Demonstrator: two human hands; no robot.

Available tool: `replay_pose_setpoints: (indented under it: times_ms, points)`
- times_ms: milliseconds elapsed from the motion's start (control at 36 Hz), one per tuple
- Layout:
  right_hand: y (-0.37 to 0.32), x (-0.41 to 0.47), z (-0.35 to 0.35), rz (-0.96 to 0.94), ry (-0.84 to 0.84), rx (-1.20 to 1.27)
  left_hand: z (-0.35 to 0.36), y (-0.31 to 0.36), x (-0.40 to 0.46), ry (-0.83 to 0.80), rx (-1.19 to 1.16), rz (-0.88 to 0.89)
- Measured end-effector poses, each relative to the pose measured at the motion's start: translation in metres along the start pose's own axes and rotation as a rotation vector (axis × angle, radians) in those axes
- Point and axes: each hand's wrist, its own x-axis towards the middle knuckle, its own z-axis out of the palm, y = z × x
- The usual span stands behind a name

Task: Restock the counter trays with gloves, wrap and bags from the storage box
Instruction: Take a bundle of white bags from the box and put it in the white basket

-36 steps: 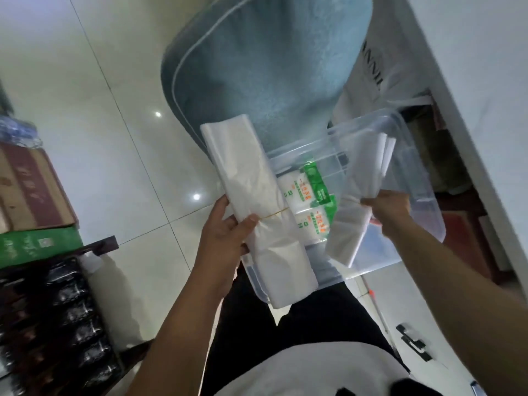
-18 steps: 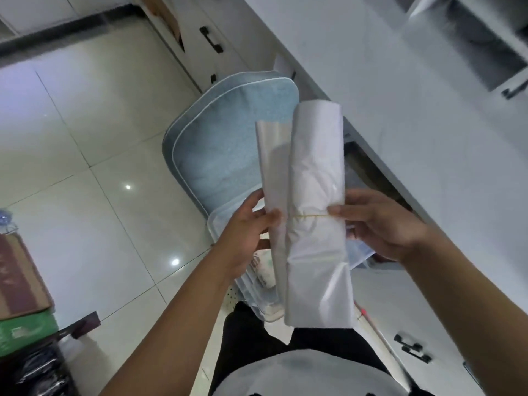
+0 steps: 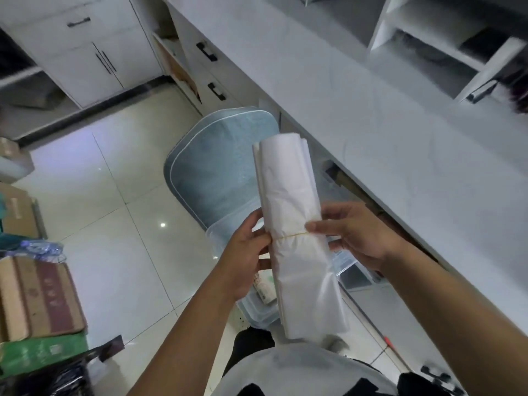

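A thick bundle of white plastic bags point(image 3: 294, 218), bound at its middle by a thin yellow rubber band point(image 3: 288, 236), stands nearly upright in front of me. My left hand point(image 3: 245, 258) grips its left side at the band. On the right side my right hand point(image 3: 354, 235) pinches it at the band with thumb and fingers. Below the bundle lies the clear plastic storage box point(image 3: 257, 312) on the floor, mostly hidden; a white packet with print point(image 3: 264, 287) shows inside it.
A white counter point(image 3: 371, 115) runs along the right, with open shelf compartments point(image 3: 434, 32) behind it and drawers with black handles point(image 3: 206, 51) below. A blue-grey chair cushion point(image 3: 217, 170) sits past the box. Cardboard boxes point(image 3: 37, 298) stack at the left on the tiled floor.
One second ago each hand held a separate bundle over the box. Now both hands hold one combined bundle, raised higher, and my view has lifted toward the counter.
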Motion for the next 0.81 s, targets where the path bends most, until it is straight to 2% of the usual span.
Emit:
replay_pose_setpoints:
  times_ms: [167, 333, 611, 806]
  points:
    - [0.018, -0.056, -0.063, -0.023, 0.055, 0.036, 0.079, -0.02, -0.011, 0.006, 0.043, 0.004]
    - [0.048, -0.125, -0.139, -0.024, 0.198, 0.219, 0.169, -0.043, -0.014, -0.07, 0.122, -0.017]
    - [0.087, -0.255, -0.242, -0.136, 0.599, 0.26, 0.325, -0.069, -0.002, -0.336, 0.306, -0.029]
    - [0.095, -0.318, -0.287, -0.196, 0.699, 0.497, 0.404, -0.058, 0.015, -0.576, 0.335, -0.026]
